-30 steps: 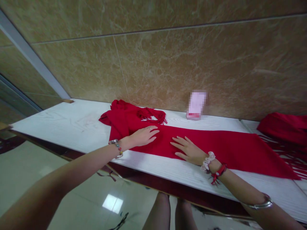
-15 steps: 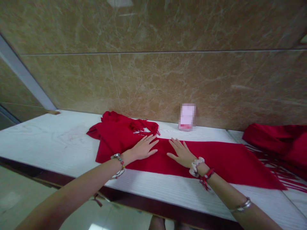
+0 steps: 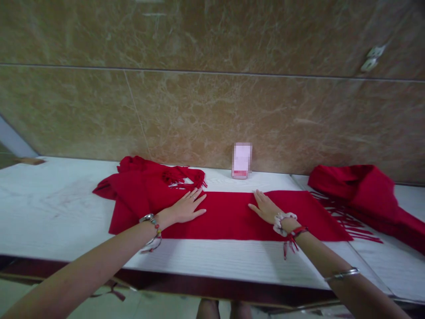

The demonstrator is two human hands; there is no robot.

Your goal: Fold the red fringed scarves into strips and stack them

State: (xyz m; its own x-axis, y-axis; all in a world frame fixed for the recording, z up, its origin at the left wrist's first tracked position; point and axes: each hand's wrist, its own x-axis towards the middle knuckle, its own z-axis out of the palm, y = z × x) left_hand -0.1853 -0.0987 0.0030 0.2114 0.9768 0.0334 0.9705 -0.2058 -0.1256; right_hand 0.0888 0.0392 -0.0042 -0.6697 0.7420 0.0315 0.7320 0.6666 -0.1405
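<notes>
A red scarf [image 3: 226, 217] with fringed ends lies along the white table. Its right part is spread flat, with the fringe pointing right; the left part is bunched up in folds. My left hand [image 3: 184, 207] rests flat on the scarf beside the bunched part, fingers spread. Farther right, my right hand [image 3: 267, 209] lies palm down on the flat stretch, fingers outstretched near its far edge. Neither hand grips the cloth. Part of the scarf is hidden under my hands and wrists.
Another red cloth [image 3: 358, 190] lies in a loose heap at the right. A blurred pink and white object [image 3: 242, 161] stands against the marbled wall [image 3: 199, 115]. A small brown block [image 3: 31, 161] sits at the back left of the white table [image 3: 56, 208].
My right hand has slid right along the scarf, away from my left hand. The flat part now lies straighter. The view has turned right, showing more of the other red cloth.
</notes>
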